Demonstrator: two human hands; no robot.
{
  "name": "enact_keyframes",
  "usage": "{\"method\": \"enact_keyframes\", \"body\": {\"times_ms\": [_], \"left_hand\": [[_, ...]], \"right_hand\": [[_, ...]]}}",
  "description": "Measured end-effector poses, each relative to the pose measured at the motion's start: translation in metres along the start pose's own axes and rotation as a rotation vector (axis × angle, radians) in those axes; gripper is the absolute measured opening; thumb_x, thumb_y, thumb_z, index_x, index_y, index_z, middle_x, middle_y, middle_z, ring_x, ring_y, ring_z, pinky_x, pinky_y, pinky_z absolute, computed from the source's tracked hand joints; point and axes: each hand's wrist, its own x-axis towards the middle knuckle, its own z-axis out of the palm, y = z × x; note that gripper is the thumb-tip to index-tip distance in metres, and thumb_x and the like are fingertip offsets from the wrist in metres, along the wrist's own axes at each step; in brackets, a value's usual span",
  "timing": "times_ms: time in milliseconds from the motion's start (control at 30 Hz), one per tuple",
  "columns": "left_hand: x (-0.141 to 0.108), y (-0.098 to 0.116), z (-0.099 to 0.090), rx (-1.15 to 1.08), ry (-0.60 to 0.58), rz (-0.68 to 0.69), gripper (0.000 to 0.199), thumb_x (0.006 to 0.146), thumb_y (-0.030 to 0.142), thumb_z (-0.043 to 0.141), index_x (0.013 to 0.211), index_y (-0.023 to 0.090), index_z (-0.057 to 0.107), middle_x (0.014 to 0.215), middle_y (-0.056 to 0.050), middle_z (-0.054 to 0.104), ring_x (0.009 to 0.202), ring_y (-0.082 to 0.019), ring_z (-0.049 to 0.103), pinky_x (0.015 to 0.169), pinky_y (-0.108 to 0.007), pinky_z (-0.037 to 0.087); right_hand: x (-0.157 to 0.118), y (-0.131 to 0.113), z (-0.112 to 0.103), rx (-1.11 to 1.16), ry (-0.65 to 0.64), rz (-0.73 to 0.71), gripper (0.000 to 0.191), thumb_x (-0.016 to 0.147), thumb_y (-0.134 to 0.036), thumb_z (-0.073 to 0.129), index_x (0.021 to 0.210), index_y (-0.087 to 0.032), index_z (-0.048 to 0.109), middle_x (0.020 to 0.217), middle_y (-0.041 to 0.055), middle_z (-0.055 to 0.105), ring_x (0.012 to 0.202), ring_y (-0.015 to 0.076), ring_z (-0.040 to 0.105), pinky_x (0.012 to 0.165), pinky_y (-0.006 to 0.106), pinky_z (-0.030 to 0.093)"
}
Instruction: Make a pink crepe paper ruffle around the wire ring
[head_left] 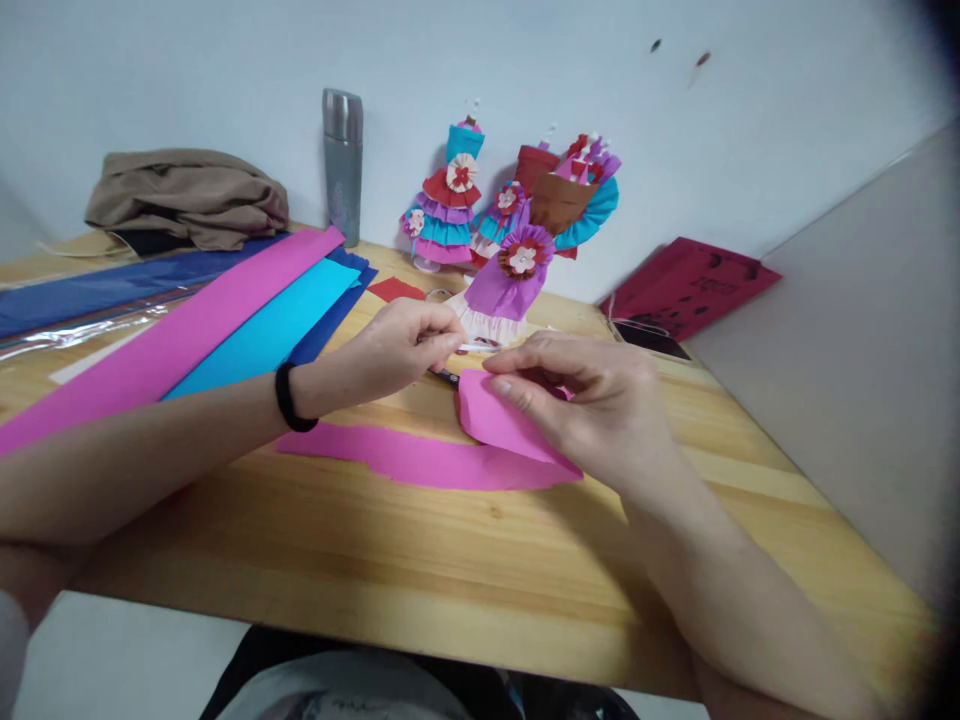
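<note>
While the pink paper strip [442, 462] lies across the wooden table [375, 570] in front of us, its right end folds back up into our right hand [600, 400], thumb and fingers closed on it; our left hand [416, 340] has thumb and forefinger pinched together on a thin white strip [480, 347], near the right fingertips; dark tool [448, 377] under the hands, mostly hidden; behind, we see a purple paper dress [506, 297], then a grey flask [345, 185] by the wall [225, 70]
</note>
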Motion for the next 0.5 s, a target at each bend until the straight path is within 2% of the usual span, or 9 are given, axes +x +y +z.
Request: {"method": "enact_keyframes", "body": {"times_ms": [233,433,500], "left_hand": [[-0.0011,0.0052,0.0015,0.017,0.003,0.032,0.026,0.086,0.016,0.05,0.061,0.015,0.054,0.055,0.004,0.05,0.055,-0.008,0.043,0.053,-0.022,0.031],[-0.0012,0.007,0.0006,0.027,-0.004,0.054,0.026,0.086,0.013,0.049,0.061,0.015,0.055,0.056,0.004,0.051,0.056,-0.008,0.045,0.054,-0.022,0.033],[-0.0007,0.0052,0.0006,0.028,-0.004,0.054,0.026,0.087,0.015,0.049,0.062,0.015,0.056,0.057,0.003,0.052,0.057,-0.009,0.046,0.055,-0.022,0.033]], "right_hand": [[0.0057,0.0092,0.0002,-0.046,0.067,0.039,0.011,0.08,-0.019,0.067,0.07,-0.023,0.067,0.064,0.0001,0.069,0.055,0.0163,0.059,0.052,0.03,0.042],[0.0056,0.0058,-0.0004,0.073,0.062,0.103,0.013,0.08,-0.02,0.066,0.068,-0.022,0.063,0.061,-0.0001,0.064,0.051,0.0137,0.055,0.047,0.028,0.039],[0.0052,0.0022,-0.0013,0.142,0.013,0.116,0.015,0.08,-0.022,0.066,0.066,-0.023,0.062,0.059,-0.0001,0.062,0.049,0.013,0.052,0.045,0.028,0.038]]}}
